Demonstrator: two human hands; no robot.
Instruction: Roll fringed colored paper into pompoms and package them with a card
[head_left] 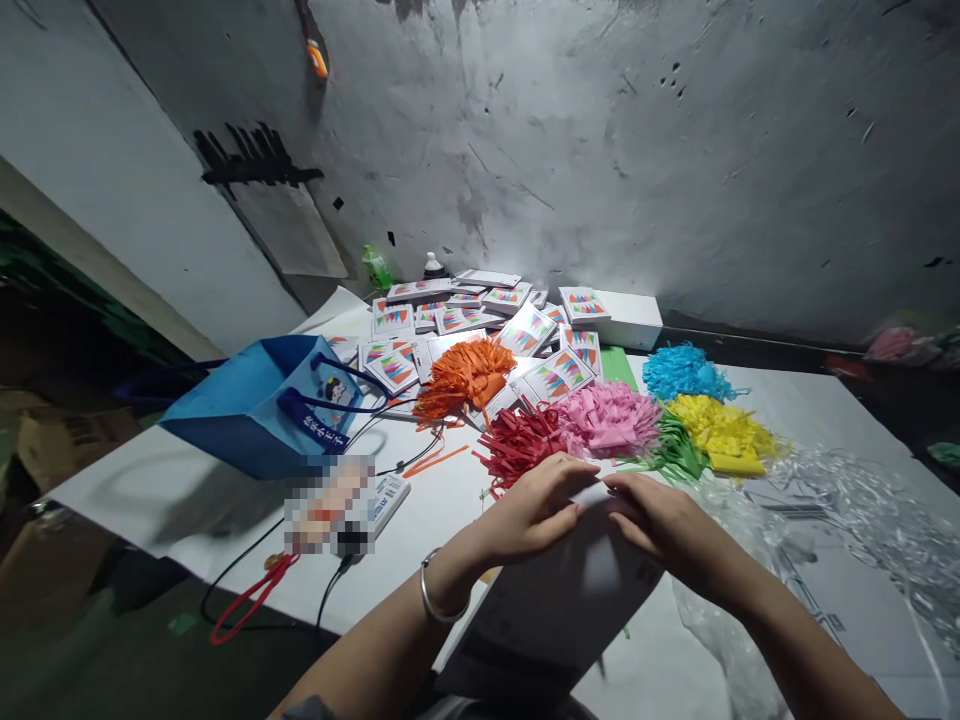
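A white card or flat box (555,600) stands tilted close in front of me, its top edge between my two hands. My left hand (536,510), with a silver bangle on the wrist, has its fingers bent over the upper left of the card. Opposite it, my right hand (649,515) curls round the upper right. Just beyond my hands lie red paper tassels (521,440) and pink tassels (607,418). Orange tassels (469,375) sit farther left, while green (677,448), yellow (724,430) and blue (686,372) bunches lie to the right.
Several printed packs (394,365) are piled at the back beside a white box (630,318). On the left are a blue bag (255,405), a white power bank (388,500) with cables and a red cord (255,600). Clear plastic (855,510) covers the right side.
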